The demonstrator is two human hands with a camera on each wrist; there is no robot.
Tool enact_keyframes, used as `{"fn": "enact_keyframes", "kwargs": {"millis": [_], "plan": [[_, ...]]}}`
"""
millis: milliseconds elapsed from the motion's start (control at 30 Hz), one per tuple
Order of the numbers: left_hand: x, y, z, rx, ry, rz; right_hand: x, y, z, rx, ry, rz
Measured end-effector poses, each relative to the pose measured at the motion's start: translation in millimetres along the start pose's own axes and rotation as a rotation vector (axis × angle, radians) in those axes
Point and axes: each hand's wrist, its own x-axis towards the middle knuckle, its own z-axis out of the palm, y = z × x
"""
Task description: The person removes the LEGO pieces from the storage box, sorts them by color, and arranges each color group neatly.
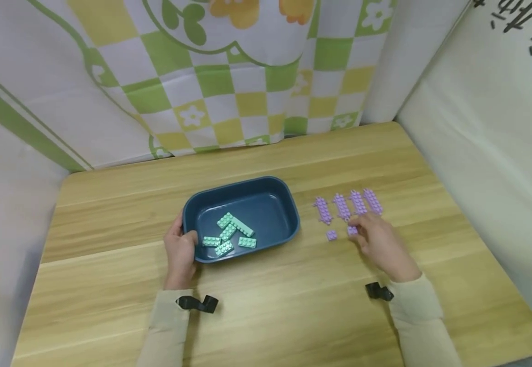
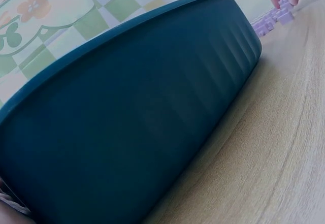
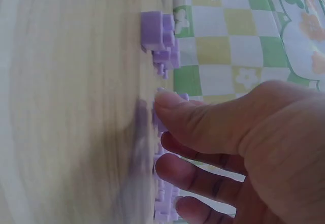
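Note:
My left hand grips the left end of a dark blue plastic bin, thumb over the rim. In the bin lie several mint-green building blocks, most of them short and one long. My right hand pinches a small square purple block low at the tabletop; in the right wrist view the thumb partly hides it. A second small purple block sits just left of it. Behind them several long purple pieces with side pegs stand in a row.
The wooden table ends at a checkered green and yellow curtain at the back. White cloth hangs along the right side. The bin stands left of the purple pieces.

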Motion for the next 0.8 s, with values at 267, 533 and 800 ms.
{"fn": "enact_keyframes", "kwargs": {"millis": [267, 533, 800], "plan": [[0.1, -1.6, 0.5, -0.02, -0.002, 0.018, -1.6, -0.8, 3.2, -0.033, -0.011, 0.02], [-0.7, -1.1, 0.0, -0.005, 0.006, 0.005, -1.0, -2.8, -4.1, 0.017, -0.067, 0.065], [0.8, -2.9, 1.5, -0.015, 0.002, 0.022, 22.7, -46.2, -16.4, 0.07, 0.107, -0.104]]}}
